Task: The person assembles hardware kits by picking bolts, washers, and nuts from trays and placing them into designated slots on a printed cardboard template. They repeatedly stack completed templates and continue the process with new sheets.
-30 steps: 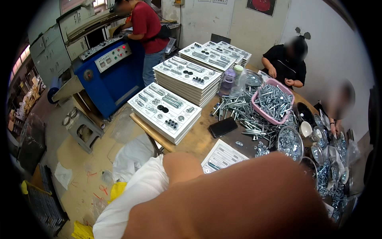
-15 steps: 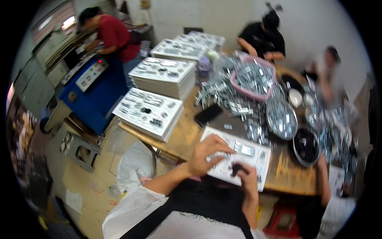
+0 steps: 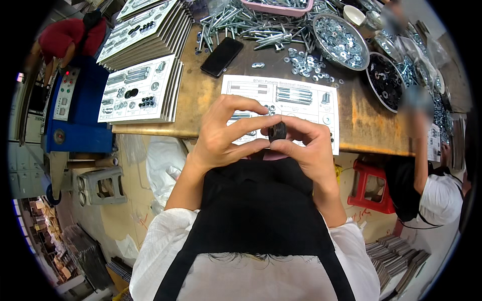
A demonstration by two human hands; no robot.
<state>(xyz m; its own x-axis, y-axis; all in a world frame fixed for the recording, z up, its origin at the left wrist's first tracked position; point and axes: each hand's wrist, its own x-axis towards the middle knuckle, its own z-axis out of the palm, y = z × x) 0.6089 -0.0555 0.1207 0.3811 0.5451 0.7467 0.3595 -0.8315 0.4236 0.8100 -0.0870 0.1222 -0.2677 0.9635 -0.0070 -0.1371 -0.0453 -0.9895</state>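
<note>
Both of my hands meet above a white printed hardware card (image 3: 331,100) at the table's front edge. Between the thumb and fingers of my right hand (image 3: 311,145) is a small stack of thick black washers (image 3: 277,132), turned on its side. From the other side, my left hand (image 3: 221,130) has its thumb and a fingertip at the same stack, its other fingers curved out over the card. Pictures of bolts, nuts and washers show on the card. My fingers hide its lower middle, and whether anything lies there I cannot tell.
A black phone (image 3: 222,56), loose washers (image 3: 306,65) and piled bolts (image 3: 236,22) lie beyond the card. Bowls of metal washers (image 3: 341,42) and black washers (image 3: 385,80) stand right. Stacked packed cards (image 3: 138,90) are left. Co-workers sit right and stand at a blue machine (image 3: 78,120).
My view has swung down toward the table. My left hand has closed in on the black washers, which my right hand has raised from near the card, and the two hands now meet.
</note>
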